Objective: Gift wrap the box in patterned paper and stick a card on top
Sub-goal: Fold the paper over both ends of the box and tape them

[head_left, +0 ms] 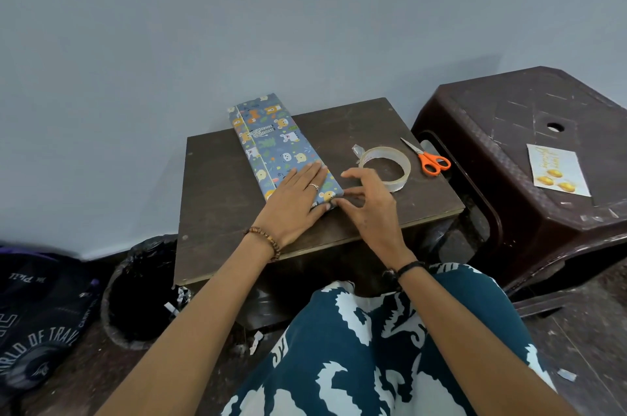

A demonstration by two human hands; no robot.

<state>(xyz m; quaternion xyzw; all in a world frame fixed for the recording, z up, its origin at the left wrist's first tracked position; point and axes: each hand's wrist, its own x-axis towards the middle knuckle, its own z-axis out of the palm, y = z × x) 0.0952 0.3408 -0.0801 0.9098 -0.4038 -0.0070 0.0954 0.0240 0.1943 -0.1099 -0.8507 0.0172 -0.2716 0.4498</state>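
A long flat box [271,140] wrapped in blue paper with cartoon animals lies on a small dark wooden table [400,212], its far end past the table's back edge. My left hand [298,201] rests flat on the box's near end, fingers spread. My right hand [366,198] touches the box's near right corner, its thumb and forefinger pinching the paper fold there. A roll of clear tape [386,167] lies just right of my right hand. The card [558,171], white with gold shapes, lies on a brown plastic stool [509,218] to the right.
Orange-handled scissors [429,159] lie at the table's right edge beside the tape. A black bin [142,293] stands on the floor at the left of the table, with a dark printed bag [40,317] further left. A grey wall rises behind.
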